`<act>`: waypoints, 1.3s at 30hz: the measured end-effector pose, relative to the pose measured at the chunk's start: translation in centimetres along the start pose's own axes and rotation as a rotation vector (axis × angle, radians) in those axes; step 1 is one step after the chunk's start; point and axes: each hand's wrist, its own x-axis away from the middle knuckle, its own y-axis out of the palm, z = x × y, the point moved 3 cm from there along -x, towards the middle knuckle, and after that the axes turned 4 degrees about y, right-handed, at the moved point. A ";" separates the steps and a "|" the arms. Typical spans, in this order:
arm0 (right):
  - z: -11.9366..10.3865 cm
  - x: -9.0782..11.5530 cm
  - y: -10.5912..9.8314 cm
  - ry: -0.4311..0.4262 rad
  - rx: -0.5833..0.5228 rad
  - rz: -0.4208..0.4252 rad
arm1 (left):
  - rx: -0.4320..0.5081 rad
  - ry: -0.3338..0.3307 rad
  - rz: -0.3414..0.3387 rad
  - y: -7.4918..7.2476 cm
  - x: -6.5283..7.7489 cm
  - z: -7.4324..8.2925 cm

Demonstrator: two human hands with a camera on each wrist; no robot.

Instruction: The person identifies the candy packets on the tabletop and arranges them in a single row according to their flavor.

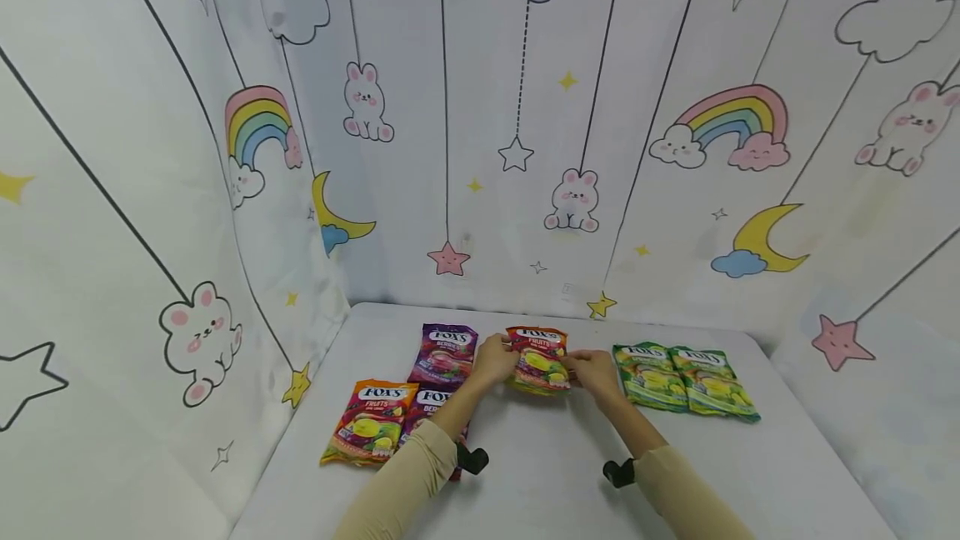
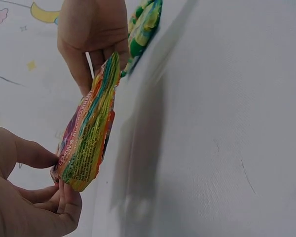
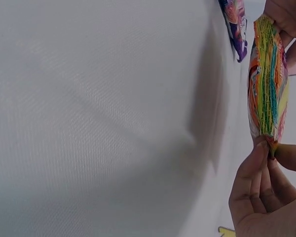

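Observation:
An orange-red Fox's Fruits candy bag (image 1: 537,363) is held upright between both hands near the back middle of the table. My left hand (image 1: 493,361) pinches its left edge between thumb and fingers. At the opposite edge, my right hand (image 1: 595,372) pinches the bag the same way. Both wrist views show the bag edge-on, with its bottom (image 2: 91,140) raised off the table and a shadow beneath. The left hand is close to a purple Fox's Berries bag (image 1: 442,355); green Fox's bags (image 1: 651,377) lie to the right of the right hand.
Another orange-red Fruits bag (image 1: 371,423) lies front left, beside a second purple Berries bag (image 1: 427,408) partly hidden by the left forearm. A further green bag (image 1: 712,383) lies at the right. White printed cloth (image 1: 495,90) walls the table (image 1: 540,473) at back and sides.

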 end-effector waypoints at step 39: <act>0.9 1.8 -6.6 -0.046 0.077 0.072 | 0.059 0.014 -0.071 4.8 1.1 3.7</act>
